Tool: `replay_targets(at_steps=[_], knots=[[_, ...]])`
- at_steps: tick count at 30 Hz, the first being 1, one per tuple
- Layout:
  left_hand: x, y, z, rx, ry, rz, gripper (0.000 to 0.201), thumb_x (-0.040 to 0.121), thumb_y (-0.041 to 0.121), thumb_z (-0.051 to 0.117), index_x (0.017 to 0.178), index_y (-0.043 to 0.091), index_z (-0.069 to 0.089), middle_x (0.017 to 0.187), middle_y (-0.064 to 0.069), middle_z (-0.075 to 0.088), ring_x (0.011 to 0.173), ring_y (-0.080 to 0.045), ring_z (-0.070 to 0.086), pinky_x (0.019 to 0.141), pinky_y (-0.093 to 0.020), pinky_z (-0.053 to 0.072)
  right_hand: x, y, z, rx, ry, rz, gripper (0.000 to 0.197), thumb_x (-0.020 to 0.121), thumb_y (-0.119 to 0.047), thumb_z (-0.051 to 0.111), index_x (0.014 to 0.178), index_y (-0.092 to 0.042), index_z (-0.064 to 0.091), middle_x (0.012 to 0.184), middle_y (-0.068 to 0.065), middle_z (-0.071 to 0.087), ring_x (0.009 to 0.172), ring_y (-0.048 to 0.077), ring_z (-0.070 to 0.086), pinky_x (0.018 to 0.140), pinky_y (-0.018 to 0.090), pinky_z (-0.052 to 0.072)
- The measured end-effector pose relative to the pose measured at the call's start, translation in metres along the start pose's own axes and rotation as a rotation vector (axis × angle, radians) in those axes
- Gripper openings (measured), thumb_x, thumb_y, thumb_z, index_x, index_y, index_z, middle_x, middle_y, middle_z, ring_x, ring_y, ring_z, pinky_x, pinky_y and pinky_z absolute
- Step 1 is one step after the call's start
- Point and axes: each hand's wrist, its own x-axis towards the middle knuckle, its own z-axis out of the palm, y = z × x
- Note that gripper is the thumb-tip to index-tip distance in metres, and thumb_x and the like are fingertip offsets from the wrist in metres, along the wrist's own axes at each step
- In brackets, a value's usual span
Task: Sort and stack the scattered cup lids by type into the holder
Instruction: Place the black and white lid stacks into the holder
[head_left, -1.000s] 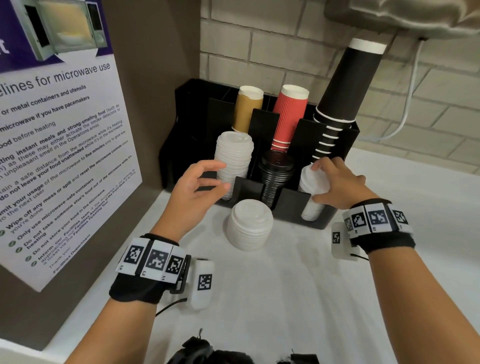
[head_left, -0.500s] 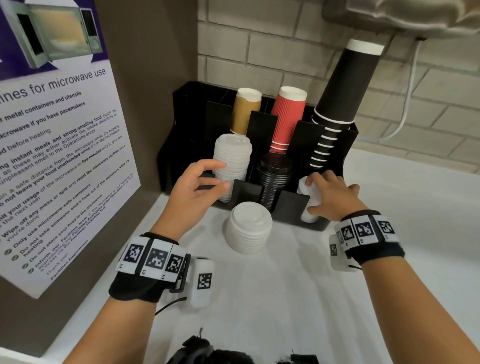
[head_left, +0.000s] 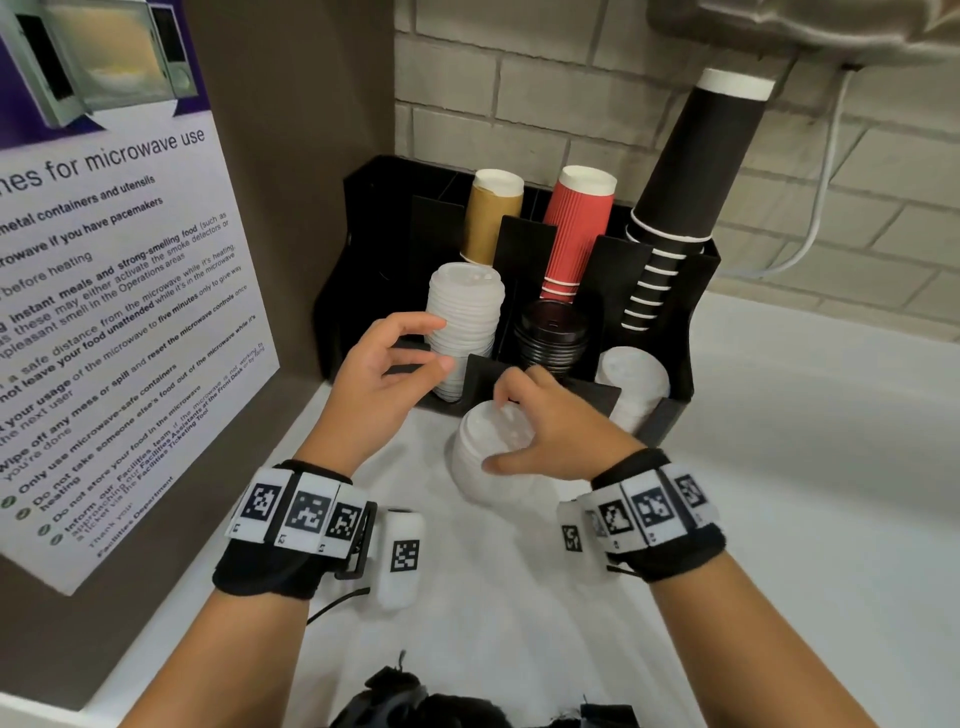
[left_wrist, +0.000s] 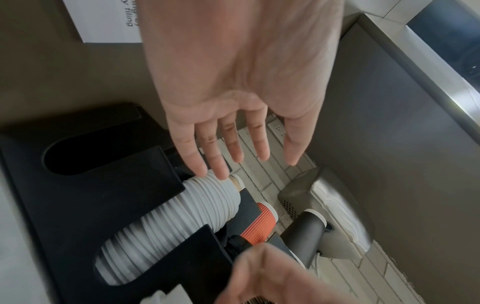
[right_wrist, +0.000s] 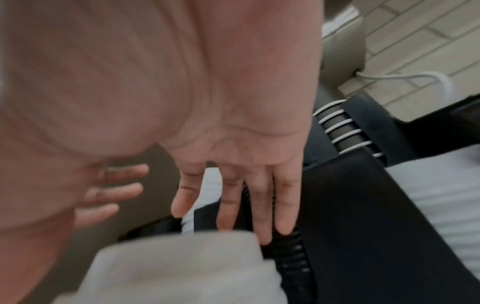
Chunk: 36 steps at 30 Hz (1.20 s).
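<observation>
On a white counter (head_left: 779, 493) against a pale brick wall (head_left: 493, 93), black holder (head_left: 680, 364) beside a microwave-use poster (head_left: 130, 312), right hand (head_left: 550, 441) spread over loose white lids (head_left: 488, 457), left hand (head_left: 379, 384) relaxed, empty.

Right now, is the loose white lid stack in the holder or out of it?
Out: the lid stack stands on the counter before the holder.
</observation>
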Motion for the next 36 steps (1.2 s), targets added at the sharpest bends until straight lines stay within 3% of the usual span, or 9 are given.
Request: replay_targets(at_steps=[10,17,21,23,25,27,31,36], knots=[[0.001,0.0,0.0,0.005,-0.003,-0.009,0.032,0.09,0.011,0.066,0.12,0.018,0.06,0.127,-0.002,0.057,0.1,-0.012,0.064,0.081,-0.011,0.046,0.013,-0.002,0.024,-0.037,0.036,0.03,0.06,0.061,-0.033,0.082,0.098,-0.023,0.036,0.105,0.001,0.036,0.075,0.022,0.045,0.064,0.028,0.037],[0.003,0.002,0.002,-0.012,-0.021,0.009,0.031,0.09,0.01,0.066,0.113,0.029,0.06,0.127,-0.002,0.056,0.097,-0.007,0.064,0.082,-0.014,0.047,0.011,-0.002,0.017,0.026,0.104,0.019,0.058,0.061,-0.031,0.081,0.098,-0.024,0.037,0.104,-0.001,0.037,0.079,0.022,0.044,0.063,0.026,0.034],[0.003,0.006,0.006,-0.065,-0.048,0.001,0.035,0.084,0.022,0.069,0.114,0.033,0.057,0.127,0.002,0.056,0.099,-0.003,0.063,0.087,-0.021,0.049,0.001,-0.003,-0.001,0.269,0.309,0.023,0.055,0.065,-0.03,0.082,0.104,-0.023,0.044,0.108,-0.001,0.042,0.095,0.017,0.047,0.074,0.02,0.04],[0.002,0.005,0.007,-0.104,-0.167,-0.021,0.06,0.071,0.028,0.075,0.124,0.038,0.051,0.133,0.007,0.053,0.113,-0.005,0.06,0.096,-0.026,0.05,-0.006,-0.007,-0.009,0.493,0.406,0.011,0.055,0.071,-0.032,0.081,0.113,-0.028,0.046,0.115,-0.003,0.047,0.103,0.013,0.051,0.075,0.021,0.044],[0.001,0.004,0.012,-0.098,-0.294,-0.043,0.085,0.063,0.028,0.085,0.134,0.046,0.042,0.141,0.009,0.048,0.124,-0.009,0.055,0.101,-0.027,0.046,-0.014,-0.015,-0.014,0.722,0.395,-0.014,0.052,0.077,-0.035,0.076,0.119,-0.035,0.045,0.118,-0.008,0.052,0.103,0.013,0.06,0.073,0.025,0.051],[0.0,0.003,0.019,-0.111,-0.34,-0.052,0.096,0.061,0.028,0.087,0.14,0.048,0.037,0.145,0.011,0.045,0.125,-0.011,0.054,0.102,-0.028,0.045,-0.021,-0.021,-0.016,0.859,0.36,-0.048,0.05,0.078,-0.04,0.073,0.119,-0.039,0.044,0.116,-0.012,0.057,0.095,0.013,0.066,0.074,0.026,0.054],[0.0,0.005,0.028,-0.193,-0.331,-0.033,0.095,0.062,0.028,0.088,0.142,0.043,0.039,0.144,0.004,0.047,0.117,-0.014,0.062,0.096,-0.025,0.05,-0.027,-0.022,-0.02,0.928,0.329,-0.081,0.05,0.076,-0.043,0.074,0.118,-0.037,0.047,0.117,-0.007,0.061,0.102,0.018,0.066,0.088,0.042,0.055],[-0.001,0.007,0.028,-0.17,-0.331,-0.013,0.094,0.057,0.034,0.087,0.138,0.044,0.042,0.139,0.004,0.05,0.112,-0.018,0.065,0.101,-0.036,0.049,-0.036,-0.007,-0.021,0.97,0.249,-0.119,0.065,0.073,-0.033,0.078,0.129,-0.046,0.047,0.121,-0.004,0.063,0.112,0.021,0.063,0.091,0.043,0.053]])
